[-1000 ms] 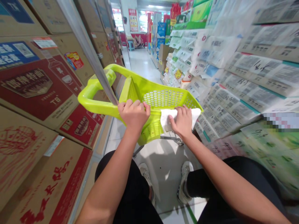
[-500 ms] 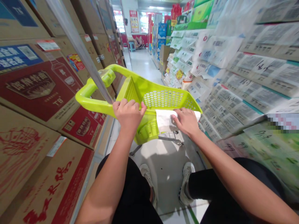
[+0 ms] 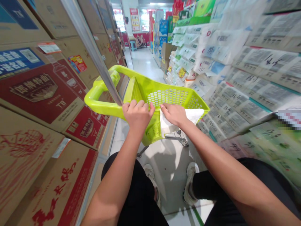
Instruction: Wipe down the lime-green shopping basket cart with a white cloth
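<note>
My left hand (image 3: 138,113) is closed over the near rim of a lime-green plastic shopping cart (image 3: 113,110), thumb raised. A metal pole (image 3: 96,59) slants down to the rim at this hand; whether the fingers hold it too is hidden. My right hand (image 3: 173,113) presses a white cloth (image 3: 194,115) onto the same rim, its fingers bent over the edge and the thumb pointing left. Part of the cloth hangs down the cart's near side. The cart stands sideways in front of my knees, with its handle to the left and perforated basket to the right.
Stacked cardboard cartons (image 3: 35,91) line the left side. Packs of tissue paper (image 3: 265,59) are piled along the right. Ahead, the aisle floor (image 3: 147,64) leads to a blue stool (image 3: 133,45). My shoes (image 3: 191,183) stand beneath the cart's near side.
My right hand has slid left along the rim, closer to my left hand, uncovering the cloth's right end. Cart, pole and left hand appear slightly farther right in view.
</note>
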`<state>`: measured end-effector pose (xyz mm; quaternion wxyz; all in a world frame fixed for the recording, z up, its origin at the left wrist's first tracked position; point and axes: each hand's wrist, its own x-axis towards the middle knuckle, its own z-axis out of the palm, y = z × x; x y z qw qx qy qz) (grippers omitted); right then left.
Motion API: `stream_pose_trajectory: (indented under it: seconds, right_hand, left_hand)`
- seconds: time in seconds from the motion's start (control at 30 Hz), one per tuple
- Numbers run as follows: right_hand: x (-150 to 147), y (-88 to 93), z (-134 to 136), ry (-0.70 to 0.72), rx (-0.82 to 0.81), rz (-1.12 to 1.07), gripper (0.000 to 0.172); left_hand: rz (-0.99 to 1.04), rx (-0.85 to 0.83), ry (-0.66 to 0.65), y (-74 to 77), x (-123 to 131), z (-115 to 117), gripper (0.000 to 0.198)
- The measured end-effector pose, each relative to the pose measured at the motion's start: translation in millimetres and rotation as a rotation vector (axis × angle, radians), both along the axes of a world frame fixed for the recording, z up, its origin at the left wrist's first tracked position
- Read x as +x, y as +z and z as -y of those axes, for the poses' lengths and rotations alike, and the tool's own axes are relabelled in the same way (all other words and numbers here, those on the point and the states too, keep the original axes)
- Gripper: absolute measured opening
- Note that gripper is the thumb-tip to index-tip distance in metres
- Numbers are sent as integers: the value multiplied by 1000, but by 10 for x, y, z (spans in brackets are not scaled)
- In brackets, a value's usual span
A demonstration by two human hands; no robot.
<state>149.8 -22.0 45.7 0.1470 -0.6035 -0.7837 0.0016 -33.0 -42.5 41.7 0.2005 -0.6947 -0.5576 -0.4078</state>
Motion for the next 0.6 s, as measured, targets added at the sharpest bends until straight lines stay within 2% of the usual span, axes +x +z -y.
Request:
stream_pose_trajectory:
  seconds: [0.07,0.13,0.2,0.27,0.37,0.43,0.5,0.6]
  right_hand:
    - [117,-18,-23,9,-11,-20,59]
    - [250,-48,-50,86,-7,-86,52]
    - [391,-86,-72,216,47,-157,47]
    - [529,-132,-84,258,132,-142,47]
    - [650,-192,-77,66,156,27,56]
    - [609,-201,-59,-54,119,105,65]
    - [454,-169,-32,-93,91,118,69]
    - [107,-62,8,-62,37,81,74]
  left_hand:
    - [6,-5,-16,3,-26,6,41]
    - [12,-19,-25,3,-37,15,41]
    - [1,-18,-16,-3,-40,17,41]
    - [-14,7,1,-15,-40,7,40]
    - [-16,24,22,-30,-31,-20,41]
    - [1,3,33,-30,-12,-33,42]
    - [26,-17,41,-24,11,-38,42]
    - [33,-6,40,-16,19,-32,39]
